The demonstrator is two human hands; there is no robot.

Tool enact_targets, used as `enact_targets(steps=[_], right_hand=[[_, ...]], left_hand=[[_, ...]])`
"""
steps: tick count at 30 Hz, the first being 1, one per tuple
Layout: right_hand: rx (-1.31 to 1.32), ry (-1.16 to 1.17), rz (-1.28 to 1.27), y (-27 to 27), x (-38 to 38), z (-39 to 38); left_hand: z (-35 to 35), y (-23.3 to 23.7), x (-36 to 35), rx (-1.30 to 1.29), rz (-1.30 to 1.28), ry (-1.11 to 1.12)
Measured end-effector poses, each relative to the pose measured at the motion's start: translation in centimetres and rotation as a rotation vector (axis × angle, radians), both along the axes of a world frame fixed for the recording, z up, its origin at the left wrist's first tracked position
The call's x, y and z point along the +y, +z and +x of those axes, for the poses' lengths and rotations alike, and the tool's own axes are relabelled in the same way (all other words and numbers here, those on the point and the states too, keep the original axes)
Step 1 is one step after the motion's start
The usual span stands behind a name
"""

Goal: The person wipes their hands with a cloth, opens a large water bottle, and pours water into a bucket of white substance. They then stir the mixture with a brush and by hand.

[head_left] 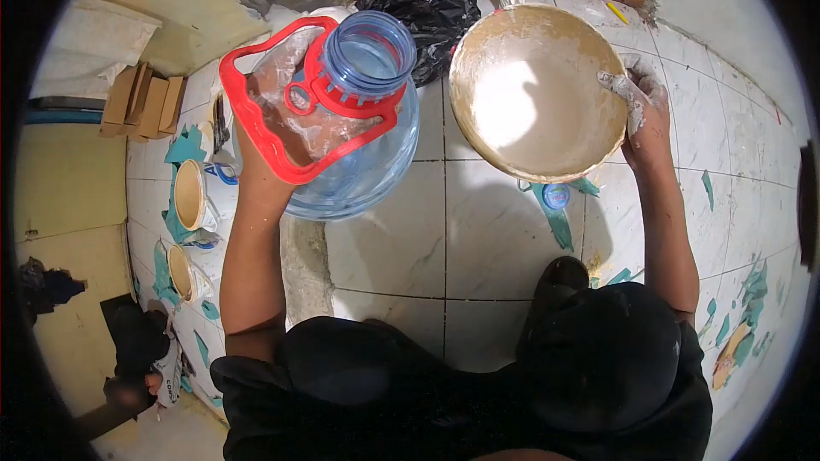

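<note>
A large clear blue plastic water jug [389,149] stands at the left with its mouth open and upward. A red plastic carrying handle [282,158] is fixed round its neck. My left hand [299,102], smeared with white, lies against the jug's shoulder, seen through the handle's loop; its fingertips are partly covered by the handle. On the right my right hand [641,102] grips the rim of a round bucket [547,94], thumb over the edge and fingers outside. The bucket is tilted toward me, its inside coated in pale residue.
Black plastic bag [418,13] sits behind the jug. Two white buckets [220,196] stand at left, near cardboard pieces [141,102]. A blue cap [556,196] and green scraps [555,218] lie on the tiles. Another person [141,341] is at lower left.
</note>
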State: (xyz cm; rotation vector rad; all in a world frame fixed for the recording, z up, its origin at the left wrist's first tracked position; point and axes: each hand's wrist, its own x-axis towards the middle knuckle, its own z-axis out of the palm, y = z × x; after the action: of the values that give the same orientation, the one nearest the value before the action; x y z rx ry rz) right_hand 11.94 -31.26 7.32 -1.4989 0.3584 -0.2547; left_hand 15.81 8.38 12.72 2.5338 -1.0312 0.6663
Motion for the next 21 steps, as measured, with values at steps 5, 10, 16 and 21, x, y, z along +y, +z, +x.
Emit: enact_targets(steps=[5,10,16,21], right_hand=[[0.000,-0.016,-0.011,-0.8,-0.9,-0.1],[0.019,0.015,-0.027,-1.3,-0.8,-0.1],[-0.007,0.072,0.090,-2.2,-0.4,-0.7],[-0.005,0.127,0.012,-3.5,0.0,-0.8]], left_hand=[[-0.3,1.1,-0.7,-0.056,0.055,0.086],[-0.6,0.8,-0.3,-0.041,-0.047,0.121],[0.1,1.2,2.6,0.099,-0.080,0.122],[0.4,2.9,5.4,0.165,-0.309,0.176]])
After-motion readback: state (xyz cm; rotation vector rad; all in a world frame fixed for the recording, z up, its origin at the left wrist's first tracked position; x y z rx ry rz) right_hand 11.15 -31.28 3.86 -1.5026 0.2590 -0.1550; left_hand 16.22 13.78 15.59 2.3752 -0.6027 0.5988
